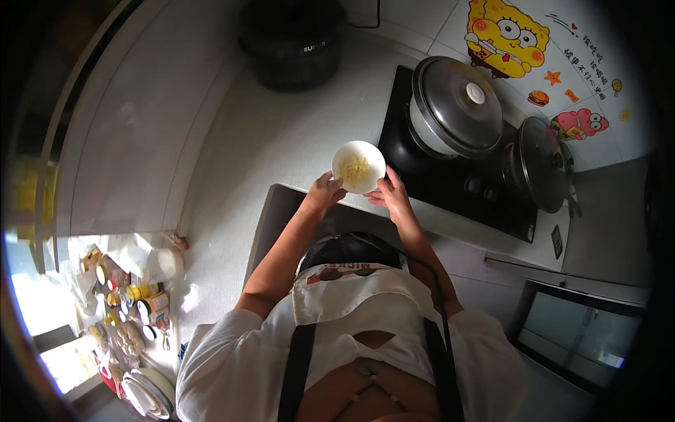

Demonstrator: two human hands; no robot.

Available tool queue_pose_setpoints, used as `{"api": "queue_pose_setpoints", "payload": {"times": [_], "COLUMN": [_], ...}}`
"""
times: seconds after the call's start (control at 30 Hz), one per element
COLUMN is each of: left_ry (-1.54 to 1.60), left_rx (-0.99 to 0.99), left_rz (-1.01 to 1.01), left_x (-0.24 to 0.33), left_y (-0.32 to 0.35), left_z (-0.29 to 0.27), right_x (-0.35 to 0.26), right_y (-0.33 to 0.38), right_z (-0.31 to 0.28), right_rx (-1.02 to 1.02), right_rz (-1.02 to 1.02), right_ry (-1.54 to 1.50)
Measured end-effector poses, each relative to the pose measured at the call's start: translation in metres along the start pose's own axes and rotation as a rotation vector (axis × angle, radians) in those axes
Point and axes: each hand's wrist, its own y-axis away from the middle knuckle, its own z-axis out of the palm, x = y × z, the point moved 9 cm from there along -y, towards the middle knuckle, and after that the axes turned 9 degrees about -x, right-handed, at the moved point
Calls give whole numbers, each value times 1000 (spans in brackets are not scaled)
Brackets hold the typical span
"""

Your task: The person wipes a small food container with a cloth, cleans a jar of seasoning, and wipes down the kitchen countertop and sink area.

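Observation:
A small white bowl (340,156) is held level between my two hands, over the front part of the counter. Finely chopped pale yellow bits (356,170), like minced garlic, lie in its bottom. My left hand (325,193) grips the near left side of the rim, thumb on top. On the near right side, my right hand (391,193) has its thumb at the rim and its fingers under the bowl. The right fingers are partly hidden by the bowl.
Right of the bowl is a black cooktop (422,184) with a lidded steel pot (457,98) and a lidded pan (545,165). A black cooker (294,49) stands at the back of the counter (281,133). Jars (153,304) and stacked bowls (149,394) crowd the lower left.

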Motion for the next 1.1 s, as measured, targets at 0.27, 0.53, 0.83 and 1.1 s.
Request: {"api": "queue_pose_setpoints", "payload": {"times": [0.27,0.53,0.83,1.1], "left_ry": [56,44,87,290], "left_rx": [-66,-69,126,451], "left_rz": [65,138,177,379], "left_x": [47,63,54,0], "left_y": [-60,-83,-42,80], "left_z": [-8,-15,-31,-43], "right_x": [-33,-34,-31,-17], "right_y": [-71,-104,-150,-96], "right_z": [-16,-21,-21,31], "right_rx": [133,191,-140,-372], "right_rz": [-87,-97,-177,53], "right_ry": [-130,-278,-456,-413]}}
